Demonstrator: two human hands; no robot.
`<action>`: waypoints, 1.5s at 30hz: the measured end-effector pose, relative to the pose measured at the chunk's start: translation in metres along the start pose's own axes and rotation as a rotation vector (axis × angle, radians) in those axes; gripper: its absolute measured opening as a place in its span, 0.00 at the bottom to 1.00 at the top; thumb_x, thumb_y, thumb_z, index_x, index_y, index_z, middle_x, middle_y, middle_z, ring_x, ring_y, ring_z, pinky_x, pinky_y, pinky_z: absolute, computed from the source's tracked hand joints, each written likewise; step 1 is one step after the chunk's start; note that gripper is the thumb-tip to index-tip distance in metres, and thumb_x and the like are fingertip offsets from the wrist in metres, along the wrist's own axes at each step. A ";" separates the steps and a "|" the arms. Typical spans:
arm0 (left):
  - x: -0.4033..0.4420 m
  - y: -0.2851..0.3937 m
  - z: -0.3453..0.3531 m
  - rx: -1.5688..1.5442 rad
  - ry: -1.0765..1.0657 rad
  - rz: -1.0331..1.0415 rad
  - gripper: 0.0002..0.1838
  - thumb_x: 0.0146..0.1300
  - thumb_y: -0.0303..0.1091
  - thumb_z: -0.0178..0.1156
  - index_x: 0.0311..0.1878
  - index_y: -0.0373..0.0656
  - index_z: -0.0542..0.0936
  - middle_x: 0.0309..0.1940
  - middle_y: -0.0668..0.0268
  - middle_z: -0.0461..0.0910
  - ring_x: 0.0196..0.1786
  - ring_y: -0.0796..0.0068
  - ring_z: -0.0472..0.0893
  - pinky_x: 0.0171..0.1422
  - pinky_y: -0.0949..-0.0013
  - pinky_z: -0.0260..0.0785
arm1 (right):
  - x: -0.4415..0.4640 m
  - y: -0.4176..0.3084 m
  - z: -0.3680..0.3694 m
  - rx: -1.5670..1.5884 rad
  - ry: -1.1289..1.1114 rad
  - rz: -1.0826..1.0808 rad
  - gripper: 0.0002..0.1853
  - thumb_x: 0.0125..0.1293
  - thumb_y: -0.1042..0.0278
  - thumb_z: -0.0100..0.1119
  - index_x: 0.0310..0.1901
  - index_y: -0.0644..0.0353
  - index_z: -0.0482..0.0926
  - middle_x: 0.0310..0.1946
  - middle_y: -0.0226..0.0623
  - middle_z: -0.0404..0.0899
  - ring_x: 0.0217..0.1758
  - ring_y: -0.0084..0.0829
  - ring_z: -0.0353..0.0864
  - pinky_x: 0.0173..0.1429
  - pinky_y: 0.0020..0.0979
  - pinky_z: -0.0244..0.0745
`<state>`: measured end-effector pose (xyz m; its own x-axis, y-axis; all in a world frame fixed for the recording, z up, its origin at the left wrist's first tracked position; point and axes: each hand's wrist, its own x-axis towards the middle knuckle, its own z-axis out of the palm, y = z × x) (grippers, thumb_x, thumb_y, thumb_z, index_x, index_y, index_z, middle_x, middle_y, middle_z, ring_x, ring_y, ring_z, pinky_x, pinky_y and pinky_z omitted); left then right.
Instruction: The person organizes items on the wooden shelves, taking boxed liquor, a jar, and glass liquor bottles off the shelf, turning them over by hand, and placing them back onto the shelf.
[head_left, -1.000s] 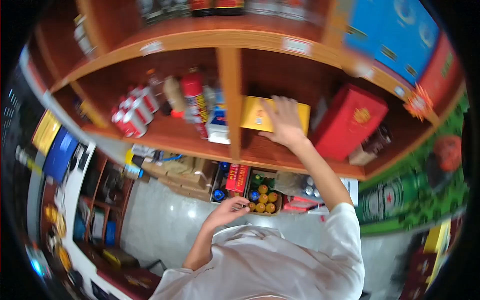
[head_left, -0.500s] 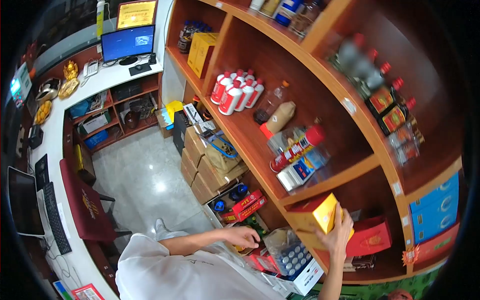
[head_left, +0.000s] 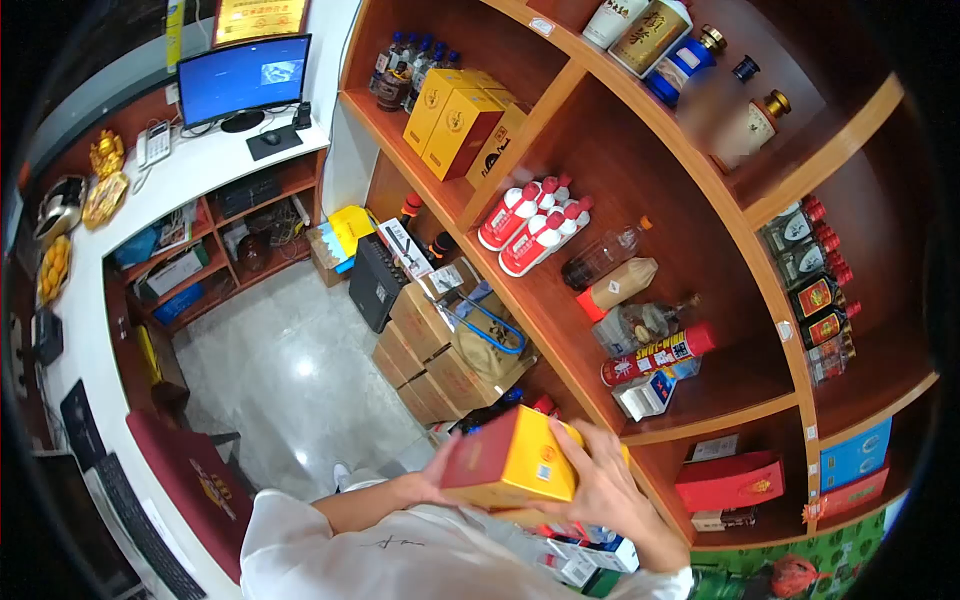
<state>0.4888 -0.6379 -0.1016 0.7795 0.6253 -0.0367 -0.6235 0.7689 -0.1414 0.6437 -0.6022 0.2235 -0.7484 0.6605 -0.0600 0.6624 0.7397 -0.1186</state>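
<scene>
Yellow-and-maroon gift box (head_left: 520, 462) held between both hands in front of the torso, beside the wooden shelf (head_left: 722, 419)

The left hand (head_left: 432, 478) grips the maroon side and the right hand (head_left: 605, 480) spreads over the yellow side, so the grip is filled by the box; its underside is hidden. The carton looks stiff, smooth and perhaps slippery, probably fairly heavy and fragile if it contains glass; opposite faces low down seem the safest hold. The shelf edge lies near the right hand, cardboard cartons (head_left: 420, 345) sit beyond, and bare floor (head_left: 270, 390) gives room leftward up to the maroon chair (head_left: 190, 470)
</scene>
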 end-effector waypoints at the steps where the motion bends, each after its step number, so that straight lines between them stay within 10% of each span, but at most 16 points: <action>1: -0.019 0.016 0.017 0.001 -0.057 0.118 0.56 0.59 0.85 0.45 0.83 0.59 0.55 0.83 0.61 0.55 0.83 0.49 0.55 0.80 0.30 0.48 | 0.029 -0.008 0.000 0.006 -0.003 -0.063 0.59 0.44 0.38 0.82 0.75 0.58 0.66 0.65 0.57 0.67 0.68 0.59 0.68 0.71 0.54 0.63; 6: -0.085 0.095 0.064 0.194 -0.280 0.526 0.55 0.60 0.85 0.41 0.85 0.63 0.49 0.84 0.64 0.50 0.83 0.48 0.54 0.81 0.31 0.45 | 0.160 -0.041 0.010 0.007 0.097 -0.237 0.57 0.46 0.37 0.79 0.76 0.57 0.65 0.63 0.58 0.66 0.67 0.57 0.66 0.72 0.54 0.59; 11: -0.105 0.193 0.111 1.556 0.544 0.943 0.50 0.67 0.78 0.41 0.84 0.59 0.51 0.84 0.63 0.51 0.82 0.53 0.56 0.82 0.37 0.49 | 0.282 -0.039 0.017 0.078 0.080 -0.363 0.58 0.46 0.40 0.79 0.77 0.54 0.63 0.66 0.56 0.64 0.69 0.56 0.64 0.73 0.54 0.57; 15: -0.110 0.266 0.137 1.237 0.494 1.060 0.49 0.65 0.74 0.52 0.83 0.62 0.54 0.82 0.66 0.56 0.82 0.56 0.57 0.84 0.42 0.47 | 0.376 -0.024 0.015 0.110 0.112 -0.479 0.60 0.44 0.41 0.80 0.78 0.53 0.61 0.66 0.55 0.64 0.70 0.55 0.63 0.73 0.54 0.57; 19: -0.121 0.358 0.129 0.205 -0.085 0.902 0.52 0.61 0.78 0.54 0.84 0.64 0.53 0.83 0.67 0.54 0.83 0.55 0.55 0.83 0.39 0.47 | 0.452 -0.004 0.003 0.122 0.237 -0.514 0.58 0.49 0.30 0.75 0.78 0.51 0.63 0.66 0.54 0.65 0.69 0.56 0.65 0.71 0.54 0.60; 33: -0.088 0.638 0.075 0.287 0.082 0.449 0.54 0.58 0.76 0.54 0.84 0.61 0.53 0.84 0.62 0.51 0.84 0.42 0.50 0.78 0.24 0.44 | 0.588 0.022 -0.033 0.065 0.402 0.009 0.48 0.45 0.47 0.81 0.69 0.50 0.73 0.63 0.50 0.68 0.65 0.54 0.69 0.68 0.54 0.65; 38: -0.089 0.673 0.166 0.325 -0.028 0.173 0.54 0.57 0.73 0.56 0.83 0.60 0.54 0.84 0.56 0.50 0.84 0.42 0.50 0.78 0.24 0.45 | 0.615 0.012 -0.051 -0.008 0.367 0.217 0.42 0.46 0.48 0.82 0.65 0.49 0.77 0.63 0.47 0.68 0.65 0.52 0.69 0.67 0.53 0.67; 45: -0.083 0.717 0.157 -0.368 -0.077 -0.157 0.47 0.65 0.75 0.47 0.80 0.54 0.62 0.79 0.55 0.63 0.79 0.45 0.61 0.74 0.25 0.52 | 0.611 0.009 -0.056 -0.083 0.386 0.455 0.31 0.46 0.57 0.79 0.54 0.53 0.81 0.60 0.46 0.70 0.64 0.53 0.69 0.66 0.53 0.68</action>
<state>-0.0326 -0.1172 -0.0445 0.8480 0.5230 0.0858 -0.4232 0.7657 -0.4844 0.1947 -0.1847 0.2409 -0.3335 0.9004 0.2793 0.9252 0.3695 -0.0866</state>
